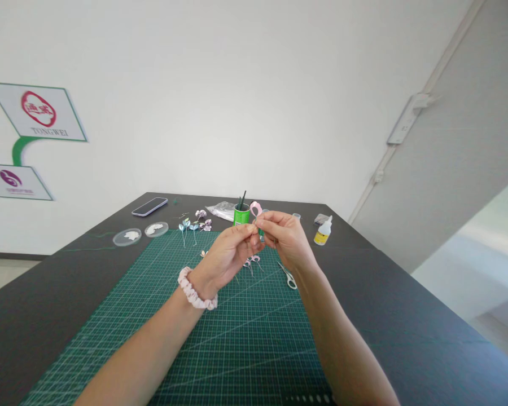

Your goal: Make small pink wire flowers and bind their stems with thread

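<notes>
A small pink petal [256, 209], with what looks like a lighter or open centre, stands upright just above my fingertips. My left hand [232, 248], with a pink scrunchie [196, 290] at the wrist, is closed in a pinch at the petal's thin stem. Right beside it, my right hand [285, 234] pinches the same stem from the other side; the fingers of both hands meet there and hide most of it. Beneath the hands, several pink wired petals [254, 260] lie on the green cutting mat [232, 344]. White-handled scissors [288, 277] rest under my right wrist.
Blue wired petals [188, 226] and purple ones [205, 225] lie at the mat's far edge. Behind are a green can [241, 215] holding dark sticks, a plastic bag [221, 210], two shallow dishes [127, 237] and a phone [149, 207]. A glue bottle [323, 232] stands right.
</notes>
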`<state>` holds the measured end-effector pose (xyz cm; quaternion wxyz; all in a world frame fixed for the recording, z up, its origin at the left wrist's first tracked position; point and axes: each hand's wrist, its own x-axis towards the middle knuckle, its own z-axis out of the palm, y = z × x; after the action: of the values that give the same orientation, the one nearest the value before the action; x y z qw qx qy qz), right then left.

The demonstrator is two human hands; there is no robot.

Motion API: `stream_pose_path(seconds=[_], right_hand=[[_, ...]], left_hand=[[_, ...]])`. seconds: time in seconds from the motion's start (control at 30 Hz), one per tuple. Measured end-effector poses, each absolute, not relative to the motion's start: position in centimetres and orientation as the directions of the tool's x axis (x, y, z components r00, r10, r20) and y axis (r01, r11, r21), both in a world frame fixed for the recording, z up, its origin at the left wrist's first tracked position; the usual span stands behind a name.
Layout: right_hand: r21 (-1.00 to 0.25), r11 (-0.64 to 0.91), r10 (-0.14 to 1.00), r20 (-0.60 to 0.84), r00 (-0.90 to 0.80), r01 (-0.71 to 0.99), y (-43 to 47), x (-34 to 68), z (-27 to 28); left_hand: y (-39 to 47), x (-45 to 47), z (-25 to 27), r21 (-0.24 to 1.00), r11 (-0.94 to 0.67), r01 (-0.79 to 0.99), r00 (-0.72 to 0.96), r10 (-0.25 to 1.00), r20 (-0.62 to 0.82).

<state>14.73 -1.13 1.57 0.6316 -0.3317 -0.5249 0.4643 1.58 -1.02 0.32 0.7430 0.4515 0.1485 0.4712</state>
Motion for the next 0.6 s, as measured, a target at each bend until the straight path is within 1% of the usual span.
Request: stream_pose_path(seconds=[0.2, 0.27, 0.33, 0.43, 0.5, 0.6], right_hand=[[-0.903, 0.354, 0.932, 0.363, 0.007, -0.243, -1.14, 14.75, 1.59], [-0.905, 0.354, 0.931, 0.365, -0.002, -0.236, -1.15, 14.7, 1.6], [-0.907, 0.355, 0.932, 0.364, 0.005, -0.226, -1.15, 14.63, 1.6], [-0.909, 0.361, 0.932, 0.36, 0.041, -0.207, -1.14, 14.51, 1.59], [-0.912, 0.368, 0.93, 0.363, 0.06, -0.181, -1.17, 14.44, 1.6], [-0.914, 0.38, 0.925, 0.37, 0.087, -0.145, -1.21, 14.34, 1.63]], left_hand=[[-1.04, 1.59, 0.27, 0.822, 0.135, -0.553, 0.514, 0.832, 0.208], [-0.92, 1.49, 0.26, 0.839, 0.087, -0.537, 0.507, 0.829, 0.238], [-0.77, 1.33, 0.33, 0.861, -0.016, -0.508, 0.456, 0.843, 0.284], [-0.63, 1.07, 0.56, 0.88, -0.228, -0.417, 0.306, 0.876, 0.372], [-0.62, 0.96, 0.7, 0.888, -0.342, -0.307, 0.233, 0.878, 0.418], [-0.68, 0.94, 0.78, 0.888, -0.445, -0.113, 0.178, 0.87, 0.459]])
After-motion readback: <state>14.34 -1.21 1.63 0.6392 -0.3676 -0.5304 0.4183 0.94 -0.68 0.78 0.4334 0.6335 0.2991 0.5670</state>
